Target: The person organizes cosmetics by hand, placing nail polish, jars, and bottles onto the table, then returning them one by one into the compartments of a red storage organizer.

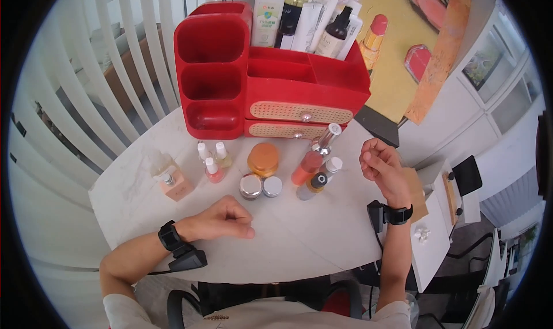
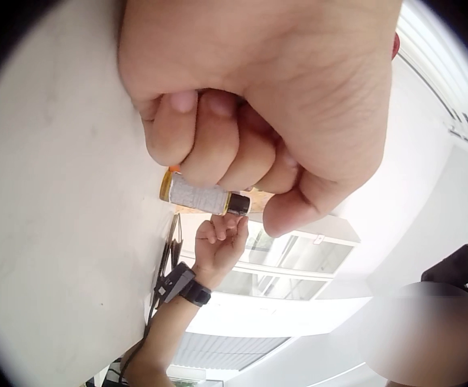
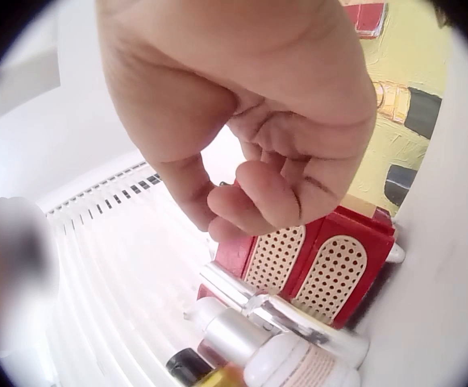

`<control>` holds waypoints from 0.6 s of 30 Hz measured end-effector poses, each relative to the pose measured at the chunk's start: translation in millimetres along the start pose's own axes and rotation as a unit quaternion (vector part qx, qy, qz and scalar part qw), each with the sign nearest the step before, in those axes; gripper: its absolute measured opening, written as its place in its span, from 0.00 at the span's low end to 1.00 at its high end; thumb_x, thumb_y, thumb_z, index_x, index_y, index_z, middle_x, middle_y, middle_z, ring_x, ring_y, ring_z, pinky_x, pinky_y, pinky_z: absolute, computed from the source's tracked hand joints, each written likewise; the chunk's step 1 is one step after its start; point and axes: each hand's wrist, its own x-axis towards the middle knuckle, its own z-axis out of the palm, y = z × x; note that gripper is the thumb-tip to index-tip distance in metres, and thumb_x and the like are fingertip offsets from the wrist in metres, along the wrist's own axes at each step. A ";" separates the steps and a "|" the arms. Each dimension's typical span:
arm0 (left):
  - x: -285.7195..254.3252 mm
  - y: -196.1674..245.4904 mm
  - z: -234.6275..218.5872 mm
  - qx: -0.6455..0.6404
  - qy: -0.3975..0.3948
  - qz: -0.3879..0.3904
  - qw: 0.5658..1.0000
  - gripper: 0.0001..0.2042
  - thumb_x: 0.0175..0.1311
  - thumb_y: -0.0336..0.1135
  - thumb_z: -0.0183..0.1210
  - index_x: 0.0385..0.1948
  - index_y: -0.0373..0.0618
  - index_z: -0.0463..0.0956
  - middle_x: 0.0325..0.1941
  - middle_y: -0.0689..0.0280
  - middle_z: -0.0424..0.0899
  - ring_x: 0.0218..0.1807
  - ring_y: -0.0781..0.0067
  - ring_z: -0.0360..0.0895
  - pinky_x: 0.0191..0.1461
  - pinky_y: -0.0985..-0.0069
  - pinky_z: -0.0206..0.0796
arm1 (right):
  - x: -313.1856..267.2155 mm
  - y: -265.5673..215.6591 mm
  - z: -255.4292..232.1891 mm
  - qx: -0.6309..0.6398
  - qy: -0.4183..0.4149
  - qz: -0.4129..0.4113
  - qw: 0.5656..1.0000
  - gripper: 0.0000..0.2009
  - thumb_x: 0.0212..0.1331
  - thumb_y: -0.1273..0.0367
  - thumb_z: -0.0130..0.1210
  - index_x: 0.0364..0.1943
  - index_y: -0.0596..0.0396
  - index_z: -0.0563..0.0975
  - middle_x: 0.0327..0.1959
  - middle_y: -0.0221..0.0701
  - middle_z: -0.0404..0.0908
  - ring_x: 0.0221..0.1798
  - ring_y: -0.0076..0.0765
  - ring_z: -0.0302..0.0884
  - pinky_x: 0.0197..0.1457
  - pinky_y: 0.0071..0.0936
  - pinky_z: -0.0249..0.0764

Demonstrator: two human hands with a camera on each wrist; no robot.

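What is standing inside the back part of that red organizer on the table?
The red organizer holds several upright bottles and tubes in its rear section. Its wall hides their lower parts. The three side compartments look empty; the drawers are closed, contents unseen.

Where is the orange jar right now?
In the head view, the orange jar stands mid-table before the red organizer, just behind two silver-lidded jars.

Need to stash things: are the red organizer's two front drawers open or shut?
Shut: both drawers sit flush in the red organizer, knobs facing forward.
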 end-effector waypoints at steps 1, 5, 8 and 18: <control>0.4 -1.0 -0.5 0.002 -0.003 0.009 1.000 0.25 0.64 0.32 0.61 0.14 0.48 0.50 0.16 0.77 0.48 0.22 0.85 0.45 0.26 0.76 0.39 | 1.7 -1.9 -3.8 0.024 0.004 -0.015 1.000 0.06 0.65 0.67 0.59 0.39 0.53 0.75 0.27 0.23 0.76 0.22 0.12 0.65 0.23 0.13 0.56; -1.6 -6.7 -3.3 0.021 -0.003 0.015 1.000 0.25 0.64 0.33 0.61 0.14 0.49 0.51 0.17 0.77 0.49 0.22 0.85 0.46 0.26 0.76 0.40 | 5.3 -12.7 -3.8 0.013 0.036 -0.038 0.999 0.06 0.65 0.68 0.58 0.38 0.52 0.74 0.27 0.22 0.76 0.23 0.12 0.66 0.23 0.13 0.56; -1.3 -6.3 -2.5 0.027 0.003 0.022 0.999 0.25 0.64 0.34 0.61 0.13 0.49 0.52 0.17 0.77 0.50 0.22 0.86 0.46 0.27 0.76 0.40 | 9.7 -34.8 9.8 -0.070 0.049 -0.041 0.996 0.06 0.65 0.69 0.59 0.40 0.53 0.75 0.30 0.22 0.77 0.24 0.11 0.66 0.24 0.12 0.57; 0.6 -12.8 -4.3 0.020 -0.005 0.023 1.000 0.25 0.65 0.37 0.61 0.12 0.50 0.55 0.15 0.78 0.52 0.21 0.87 0.49 0.26 0.78 0.41 | 34.2 -49.2 60.0 -0.361 -0.018 -0.102 0.927 0.17 0.54 0.69 0.68 0.47 0.61 0.79 0.40 0.27 0.81 0.31 0.19 0.73 0.35 0.19 0.72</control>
